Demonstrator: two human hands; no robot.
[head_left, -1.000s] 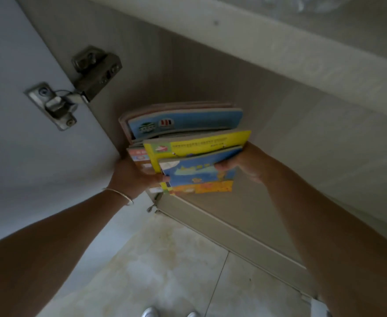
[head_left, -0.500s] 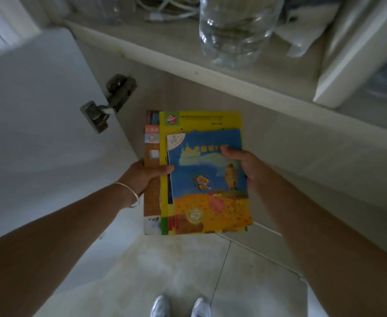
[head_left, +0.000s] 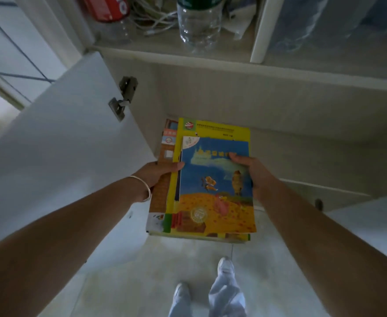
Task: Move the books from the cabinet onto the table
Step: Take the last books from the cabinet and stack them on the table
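Viewing from the head camera, we find the stack of books [head_left: 213, 184] held flat in front of the open cabinet [head_left: 233, 104], above the floor. Our left hand [head_left: 158, 173] and right hand [head_left: 253, 172] clamp opposite edges, thumbs on top. The misaligned upper books could slide off if the stack tilts; no table is in view.

books [head_left: 213, 179]: glossy paper covers | cabinet door [head_left: 57, 143]: smooth matt white | hinge [head_left: 123, 100]: metal
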